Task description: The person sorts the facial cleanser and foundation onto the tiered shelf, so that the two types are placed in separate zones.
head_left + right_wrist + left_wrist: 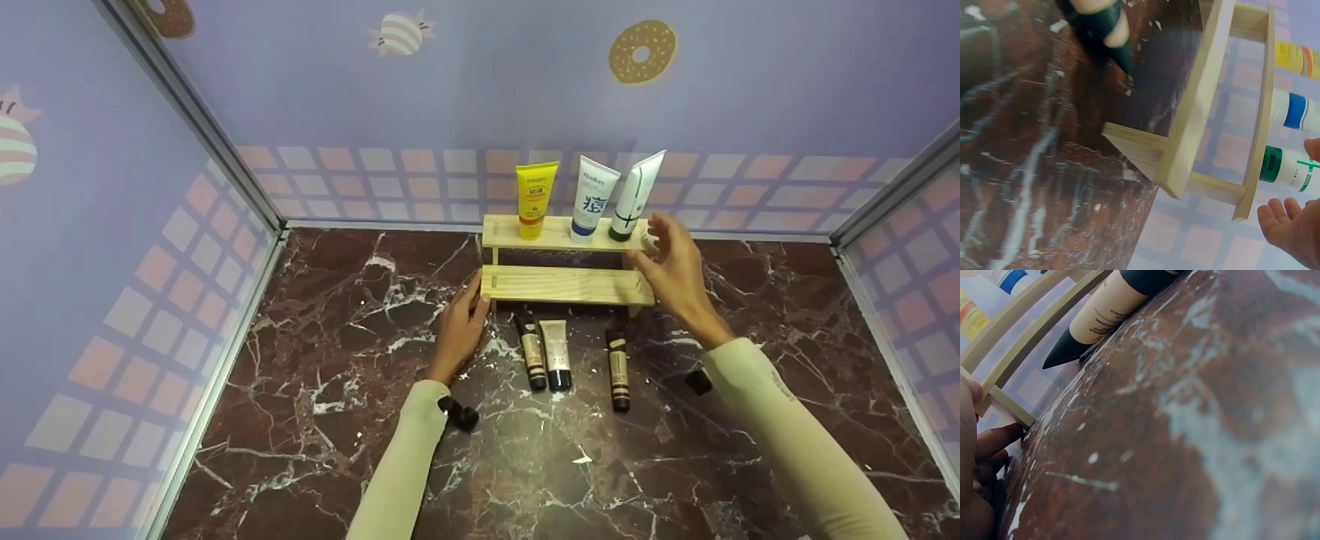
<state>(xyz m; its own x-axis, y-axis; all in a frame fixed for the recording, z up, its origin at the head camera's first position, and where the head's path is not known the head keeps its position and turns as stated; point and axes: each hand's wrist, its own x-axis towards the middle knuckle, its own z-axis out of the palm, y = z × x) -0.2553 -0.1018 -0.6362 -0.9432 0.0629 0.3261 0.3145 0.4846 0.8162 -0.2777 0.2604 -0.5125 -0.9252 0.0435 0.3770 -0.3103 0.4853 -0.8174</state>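
Observation:
A two-step wooden rack (566,285) stands on the dark marbled surface. My left hand (459,330) holds its left end at the lower step; in the left wrist view the fingers (996,441) meet the end and leg. On the upper step stand a yellow tube (535,199), a white tube with a blue cap (594,196) and a white tube with a dark green cap (636,196). Right beside the green-capped tube, at the upper step's right end, my right hand (675,270) has its fingers and thumb apart, with nothing held between them.
In front of the rack lie a black-and-beige tube (532,352), a beige tube with a black cap (556,356) and another black-and-beige tube (619,371). A patterned wall (360,180) rises close behind the rack, with side panels left and right.

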